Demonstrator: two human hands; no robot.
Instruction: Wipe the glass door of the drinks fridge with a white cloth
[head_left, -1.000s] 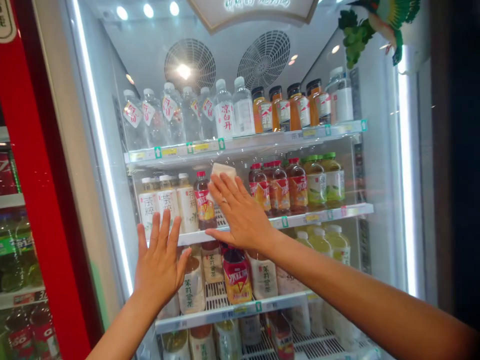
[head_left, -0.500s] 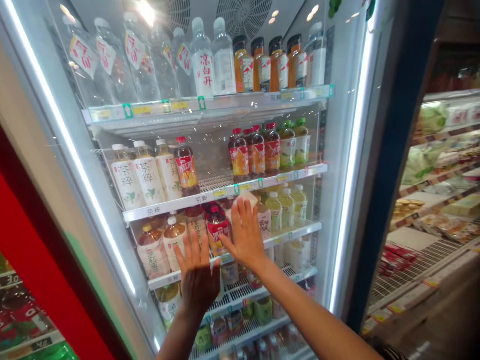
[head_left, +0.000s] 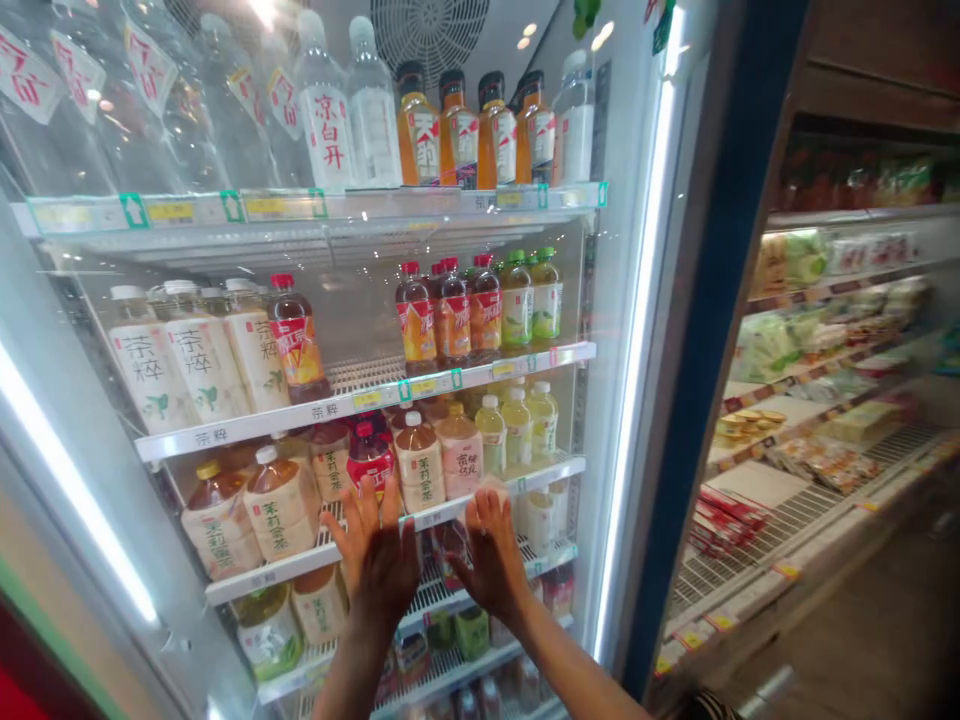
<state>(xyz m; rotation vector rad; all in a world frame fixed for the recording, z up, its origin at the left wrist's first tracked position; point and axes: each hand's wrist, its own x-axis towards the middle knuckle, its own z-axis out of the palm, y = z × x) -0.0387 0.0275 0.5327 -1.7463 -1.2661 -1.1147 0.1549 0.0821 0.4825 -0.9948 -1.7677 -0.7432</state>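
My left hand (head_left: 379, 555) lies with fingers spread toward the glass door of a drinks fridge, in front of a red-labelled bottle (head_left: 370, 462). Nothing shows in it. To its right, my right hand (head_left: 495, 555) presses flat, its fingers over a small pale cloth (head_left: 493, 487) whose edge shows above the fingertips; most of the cloth is hidden. Behind the glass near this hand stand a pink-labelled bottle (head_left: 459, 452) and a cream-labelled tea bottle (head_left: 420, 465). A white shelf edge (head_left: 315, 558) runs behind both hands.
Upper shelves hold water bottles (head_left: 324, 120), orange drinks (head_left: 495, 130), white-labelled bottles (head_left: 196, 360) and red-capped teas (head_left: 452, 320). A bright light strip (head_left: 637, 330) runs along the right side, beside the dark door frame (head_left: 712, 330). An open chilled shelf (head_left: 757, 480) with packaged food stands further right.
The view has come closer and shifted, so the shelves appear larger and further left. My right hand has slid down the glass with the pale cloth, now level with my left hand.
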